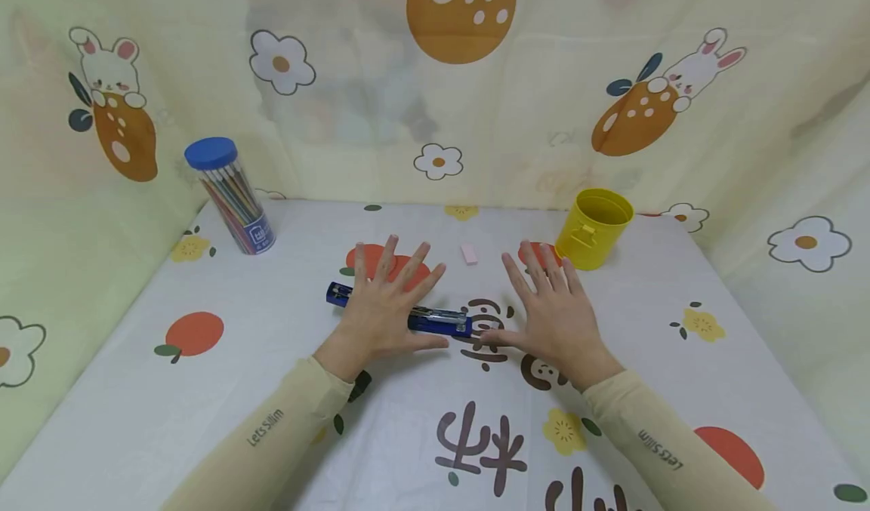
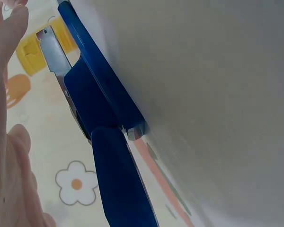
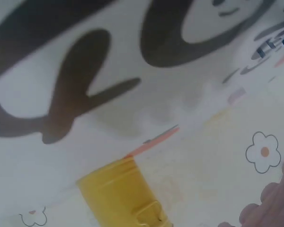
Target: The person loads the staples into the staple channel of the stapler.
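A blue stapler (image 1: pixel 438 324) with silver metal parts lies stretched out on the table, unfolded at its hinge. Over it spreads my left hand (image 1: pixel 376 313), fingers straight and apart, hiding its middle; whether they touch I cannot tell. The left wrist view shows the stapler (image 2: pixel 104 94) close up, beside the fingers. My right hand (image 1: pixel 560 322) is spread too, holding nothing, its thumb pointing at the stapler's right end. Beyond the hands, between them, lies a small pale pink block (image 1: pixel 469 253).
A clear jar of pencils (image 1: pixel 238 205) with a blue lid stands at the back left. The yellow cup (image 1: pixel 590 235) with a small handle is at the back right, past my right fingertips. Behind the table hangs a patterned curtain (image 1: pixel 353 156). Something dark (image 1: pixel 360 385) shows beside my left wrist.
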Motion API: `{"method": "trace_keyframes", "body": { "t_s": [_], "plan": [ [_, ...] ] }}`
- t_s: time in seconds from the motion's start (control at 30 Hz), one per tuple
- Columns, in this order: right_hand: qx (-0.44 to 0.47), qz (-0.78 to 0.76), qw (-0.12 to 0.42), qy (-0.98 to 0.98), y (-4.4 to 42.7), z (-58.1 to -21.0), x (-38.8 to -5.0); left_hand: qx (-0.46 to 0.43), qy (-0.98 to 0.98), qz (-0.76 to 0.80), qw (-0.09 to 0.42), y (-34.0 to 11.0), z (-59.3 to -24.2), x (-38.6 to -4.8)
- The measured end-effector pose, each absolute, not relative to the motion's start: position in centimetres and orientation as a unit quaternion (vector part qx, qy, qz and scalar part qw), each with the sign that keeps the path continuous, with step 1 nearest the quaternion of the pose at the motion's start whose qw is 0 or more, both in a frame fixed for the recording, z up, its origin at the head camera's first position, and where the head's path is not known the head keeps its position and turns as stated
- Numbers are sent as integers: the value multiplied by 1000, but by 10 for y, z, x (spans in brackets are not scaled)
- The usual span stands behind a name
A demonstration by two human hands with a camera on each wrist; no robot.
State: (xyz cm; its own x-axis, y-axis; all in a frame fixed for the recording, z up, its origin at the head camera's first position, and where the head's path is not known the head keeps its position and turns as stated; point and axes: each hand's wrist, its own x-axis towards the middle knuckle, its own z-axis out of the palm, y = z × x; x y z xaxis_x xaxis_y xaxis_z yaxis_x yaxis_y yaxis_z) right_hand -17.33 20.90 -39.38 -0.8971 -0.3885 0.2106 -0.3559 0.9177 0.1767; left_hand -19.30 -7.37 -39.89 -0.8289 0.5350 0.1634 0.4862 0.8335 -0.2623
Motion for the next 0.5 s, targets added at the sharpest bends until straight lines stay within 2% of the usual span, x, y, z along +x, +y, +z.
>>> {"method": "trace_keyframes", "body": {
  "t_s": [0.2,0.5],
  "plan": [
    [173,-68,107,-977,210,-397,-172,-270,-952,90,115,-73,-399,-194],
    [137,46,9,-989,201,-387,-175,-236,-961,-135,40,-110,-384,-206]
  ]
}}
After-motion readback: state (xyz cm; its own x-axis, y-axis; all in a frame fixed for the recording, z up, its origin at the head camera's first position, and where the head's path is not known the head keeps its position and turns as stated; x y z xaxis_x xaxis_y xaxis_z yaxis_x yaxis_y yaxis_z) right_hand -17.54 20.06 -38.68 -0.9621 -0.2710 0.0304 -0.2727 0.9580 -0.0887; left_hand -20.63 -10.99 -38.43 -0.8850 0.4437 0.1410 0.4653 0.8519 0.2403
